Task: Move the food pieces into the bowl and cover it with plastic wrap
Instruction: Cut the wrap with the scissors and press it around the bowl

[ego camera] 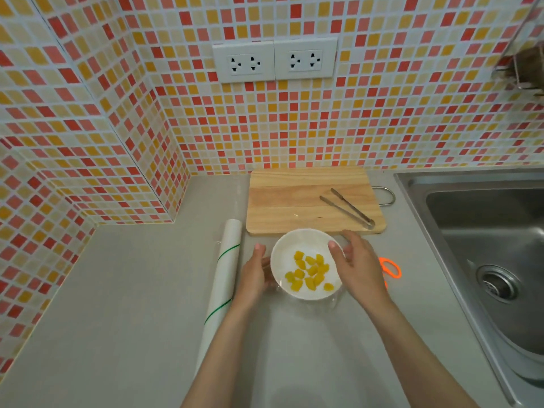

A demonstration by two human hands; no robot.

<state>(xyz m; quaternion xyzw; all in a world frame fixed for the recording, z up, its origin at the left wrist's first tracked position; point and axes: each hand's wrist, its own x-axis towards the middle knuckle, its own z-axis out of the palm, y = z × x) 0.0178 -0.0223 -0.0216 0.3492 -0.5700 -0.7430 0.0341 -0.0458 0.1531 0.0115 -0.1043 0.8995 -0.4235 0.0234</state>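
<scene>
Left hand [255, 270], right hand [357, 265] cup bowl [284, 257] rim

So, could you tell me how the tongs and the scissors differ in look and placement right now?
The tongs are bare grey metal, while the scissors show bright orange handles. The tongs lie on the wooden cutting board, whereas the scissors lie on the grey counter. The tongs are in full view; the scissors are partly hidden behind the right hand. Neither is being held.

No readable text anywhere — no labels, brands, numbers or signs on anything
</scene>
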